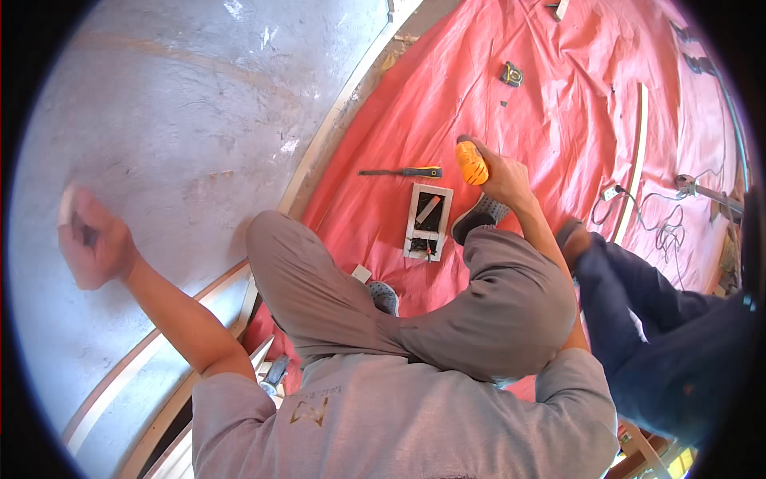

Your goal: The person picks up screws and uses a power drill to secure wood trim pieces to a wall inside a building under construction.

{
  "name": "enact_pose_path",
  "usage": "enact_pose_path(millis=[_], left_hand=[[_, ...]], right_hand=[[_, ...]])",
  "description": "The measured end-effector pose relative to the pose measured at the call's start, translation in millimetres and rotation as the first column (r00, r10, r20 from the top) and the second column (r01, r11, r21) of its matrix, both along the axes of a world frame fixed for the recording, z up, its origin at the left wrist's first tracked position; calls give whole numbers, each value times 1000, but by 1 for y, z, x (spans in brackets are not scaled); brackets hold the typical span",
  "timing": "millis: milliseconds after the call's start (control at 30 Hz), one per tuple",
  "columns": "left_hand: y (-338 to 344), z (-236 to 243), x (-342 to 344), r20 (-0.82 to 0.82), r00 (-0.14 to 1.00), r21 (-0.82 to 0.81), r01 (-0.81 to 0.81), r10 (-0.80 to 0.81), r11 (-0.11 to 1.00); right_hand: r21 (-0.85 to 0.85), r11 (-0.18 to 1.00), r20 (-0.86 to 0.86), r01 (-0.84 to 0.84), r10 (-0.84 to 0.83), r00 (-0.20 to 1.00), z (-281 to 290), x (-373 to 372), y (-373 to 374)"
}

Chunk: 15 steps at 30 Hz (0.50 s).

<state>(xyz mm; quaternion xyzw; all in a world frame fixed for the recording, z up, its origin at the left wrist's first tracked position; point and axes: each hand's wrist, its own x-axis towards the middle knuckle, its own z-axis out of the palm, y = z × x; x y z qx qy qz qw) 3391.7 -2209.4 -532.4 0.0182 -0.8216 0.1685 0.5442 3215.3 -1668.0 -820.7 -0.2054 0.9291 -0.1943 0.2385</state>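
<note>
My right hand (509,180) is wrapped round an orange tool (472,164) with a dark end, held above the red sheet; its exact kind does not show. Out at the far left, my left hand (97,243) is raised in front of the grey panel (199,104), its fingers curled in. What it holds, if anything, cannot be made out. Between my feet and the panel lies a chisel-like tool (411,172) with a black-and-yellow handle. Just below it, a white divided box (432,189) contains a light strip and small dark pieces.
A tape measure (511,75) lies farther off on the red sheet (447,88). Toward the right are a long pale wood strip (640,136) and a tangled cable (669,231). Another person in dark trousers (662,279) sits close on my right. A wooden frame edge (152,339) runs at lower left.
</note>
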Motion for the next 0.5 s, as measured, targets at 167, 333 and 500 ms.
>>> enact_pose_path(millis=[167,333,500], left_hand=[[-20,1,9,-44,999,18,11,-10,1000],[-6,-3,0,-67,997,35,26,-23,999],[-22,3,21,-17,998,-2,68,-68,998]], right_hand=[[7,960,-425,-279,256,869,-79,-21,-3],[100,944,-481,-314,322,815,-132,-51,18],[-3,952,-390,-307,281,877,-175,-34,13]])
